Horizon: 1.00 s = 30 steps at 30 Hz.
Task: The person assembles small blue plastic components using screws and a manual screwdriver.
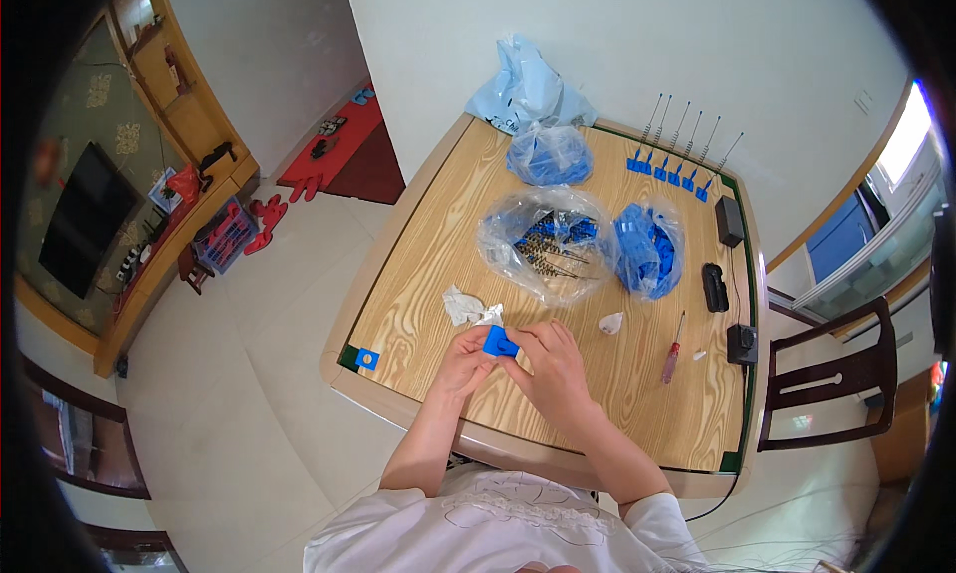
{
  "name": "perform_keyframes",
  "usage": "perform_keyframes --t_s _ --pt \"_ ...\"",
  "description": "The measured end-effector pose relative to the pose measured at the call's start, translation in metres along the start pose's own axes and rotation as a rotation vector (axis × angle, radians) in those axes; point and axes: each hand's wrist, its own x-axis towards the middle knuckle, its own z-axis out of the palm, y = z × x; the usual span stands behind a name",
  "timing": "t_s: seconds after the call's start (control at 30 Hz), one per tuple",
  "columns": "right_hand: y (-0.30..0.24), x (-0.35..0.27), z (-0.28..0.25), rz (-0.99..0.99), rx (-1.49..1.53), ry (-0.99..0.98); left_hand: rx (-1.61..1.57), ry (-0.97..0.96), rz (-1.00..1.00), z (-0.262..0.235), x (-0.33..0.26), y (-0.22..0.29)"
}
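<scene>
Above the near part of the table, my left hand [464, 365] and my right hand [554, 368] meet at a small blue plastic piece [499, 342]. Fingers of both hands are closed on it, the left at its left side and the right at its right. Crumpled white tissue [463, 306] lies just beyond my left hand. Past my hands an open clear bag [503, 266] holds dark and brass-coloured springs with blue parts. Another clear bag [649, 252], full of blue pieces, sits to its right. A screwdriver [671, 360] with a red handle lies right of my right hand.
Several thin spring rods on blue bases [661, 174] stand along the far right edge. A tied clear bag [549, 155] and a light-blue bag [528, 93] sit at the back. Black boxes [730, 222] line the right edge. A blue square [367, 359] marks the left corner. A dark chair [832, 379] stands right.
</scene>
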Motion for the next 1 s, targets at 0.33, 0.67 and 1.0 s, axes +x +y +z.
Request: perform_keyframes --t_s 0.33,0.67,1.0 --pt "0.002 0.005 -0.001 0.061 0.087 -0.056 -0.033 -0.040 0.013 -0.007 0.003 0.000" --pt "0.005 0.020 -0.002 0.032 0.093 -0.105 -0.112 -0.054 0.026 -0.010 0.009 0.000" --pt "0.001 0.021 -0.003 0.032 0.094 -0.128 -0.112 -0.057 0.039 -0.007 0.006 0.001"
